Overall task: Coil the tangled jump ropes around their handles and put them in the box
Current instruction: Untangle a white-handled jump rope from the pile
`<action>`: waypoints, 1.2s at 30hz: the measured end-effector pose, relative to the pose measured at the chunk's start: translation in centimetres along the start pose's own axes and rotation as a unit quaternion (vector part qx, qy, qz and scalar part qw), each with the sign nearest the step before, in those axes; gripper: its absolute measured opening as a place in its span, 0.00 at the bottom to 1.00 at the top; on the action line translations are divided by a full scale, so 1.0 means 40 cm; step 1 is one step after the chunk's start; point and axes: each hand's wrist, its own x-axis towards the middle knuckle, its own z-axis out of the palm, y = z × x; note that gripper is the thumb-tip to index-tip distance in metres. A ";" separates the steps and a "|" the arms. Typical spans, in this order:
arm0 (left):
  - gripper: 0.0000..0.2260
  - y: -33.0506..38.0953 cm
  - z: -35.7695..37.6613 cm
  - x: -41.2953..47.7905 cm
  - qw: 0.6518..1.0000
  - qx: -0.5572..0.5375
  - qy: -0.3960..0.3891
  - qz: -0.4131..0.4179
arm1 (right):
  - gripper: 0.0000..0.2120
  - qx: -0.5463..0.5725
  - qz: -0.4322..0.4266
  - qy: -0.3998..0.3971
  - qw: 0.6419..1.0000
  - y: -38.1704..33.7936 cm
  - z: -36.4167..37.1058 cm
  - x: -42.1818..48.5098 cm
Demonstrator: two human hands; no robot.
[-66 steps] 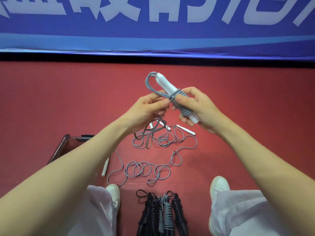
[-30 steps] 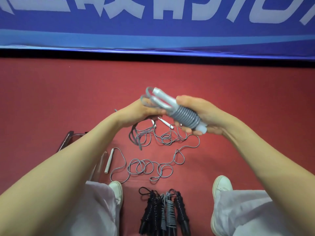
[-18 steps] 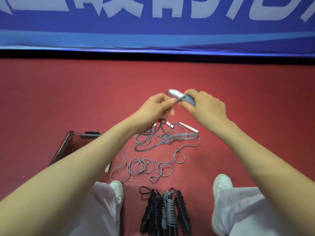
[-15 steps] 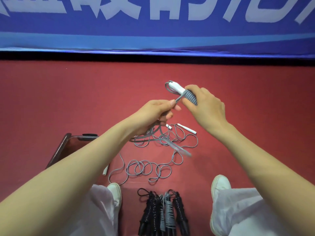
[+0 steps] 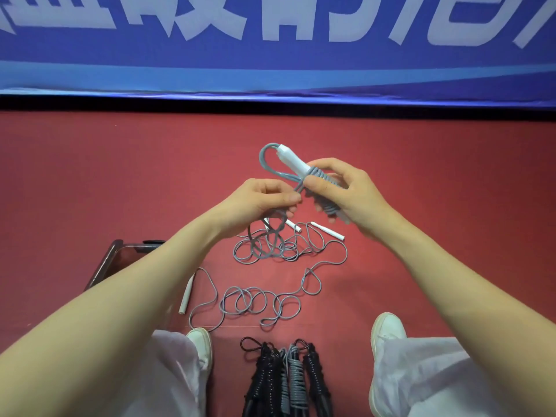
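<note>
My right hand (image 5: 346,191) grips the white handles (image 5: 290,156) of a grey jump rope, with grey cord coiled round them under my fingers. A loop of cord (image 5: 264,159) arcs out from the handle top. My left hand (image 5: 260,200) pinches the loose cord just beside the coil, and its slack hangs down to the floor. A tangled grey rope (image 5: 270,251) with thin white handles (image 5: 326,230) lies on the red floor below my hands. Its other white handle (image 5: 186,297) lies at the left. The dark box (image 5: 103,263) sits at the left, mostly hidden by my left forearm.
Several coiled ropes, black and grey (image 5: 285,377), lie bundled between my white shoes (image 5: 388,328). A blue banner (image 5: 276,46) runs along the back above the red floor (image 5: 90,176).
My hands kept turning the cord round the handles, dipping and then rising. The handle top now points up left again with a wide loop showing, and the hanging slack has swung back under my left hand.
</note>
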 end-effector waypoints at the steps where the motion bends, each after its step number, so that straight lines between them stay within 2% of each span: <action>1: 0.04 0.002 0.000 -0.002 1.000 0.010 0.001 0.005 | 0.09 0.032 0.019 -0.016 0.999 -0.004 0.004 -0.003; 4: 0.04 0.006 0.001 -0.010 0.996 0.086 -0.014 0.032 | 0.16 0.084 0.078 -0.051 0.992 -0.009 0.001 -0.003; 8: 0.06 0.006 0.011 -0.030 0.988 0.137 -0.058 0.045 | 0.23 0.085 0.112 -0.074 0.987 -0.002 -0.004 0.000; 11: 0.05 0.008 0.003 -0.031 0.988 0.144 -0.053 0.033 | 0.22 0.105 0.135 -0.092 0.981 0.008 0.001 -0.001; 13: 0.14 0.019 -0.012 -0.032 0.986 0.156 -0.059 0.005 | 0.21 0.142 0.152 -0.100 0.973 0.007 0.005 0.002; 14: 0.15 0.023 -0.022 -0.033 0.982 0.174 -0.069 -0.004 | 0.21 0.163 0.160 -0.096 0.969 0.003 0.004 0.005; 18: 0.11 0.022 -0.065 -0.046 0.973 0.217 -0.073 -0.022 | 0.20 0.211 0.166 -0.057 0.962 -0.010 -0.031 0.019; 21: 0.13 0.010 -0.074 -0.041 0.985 0.164 -0.057 -0.011 | 0.20 0.207 0.164 -0.043 0.964 -0.007 -0.060 0.023; 23: 0.15 0.006 -0.068 -0.036 0.994 0.100 -0.050 -0.018 | 0.20 0.216 0.171 -0.050 0.960 -0.008 -0.066 0.027; 26: 0.12 0.001 -0.063 -0.031 0.988 0.146 -0.050 -0.011 | 0.21 0.230 0.189 -0.100 0.949 -0.013 -0.066 0.024; 30: 0.12 -0.013 -0.069 -0.020 0.972 0.232 -0.013 0.018 | 0.20 0.175 0.249 -0.271 0.913 -0.010 -0.042 0.001; 32: 0.07 -0.011 -0.051 -0.021 0.958 0.279 -0.039 0.042 | 0.19 0.147 0.287 -0.343 0.882 -0.003 -0.026 -0.009; 33: 0.03 -0.013 -0.041 -0.016 0.953 0.295 -0.052 0.048 | 0.18 0.126 0.301 -0.362 0.873 -0.002 -0.020 -0.013; 34: 0.04 -0.014 -0.031 -0.011 0.948 0.310 -0.056 0.052 | 0.19 0.083 0.314 -0.372 0.870 0.002 -0.015 -0.013; 36: 0.06 -0.015 -0.011 0.001 0.936 0.344 -0.046 0.064 | 0.20 -0.074 0.321 -0.358 0.874 0.008 -0.003 -0.013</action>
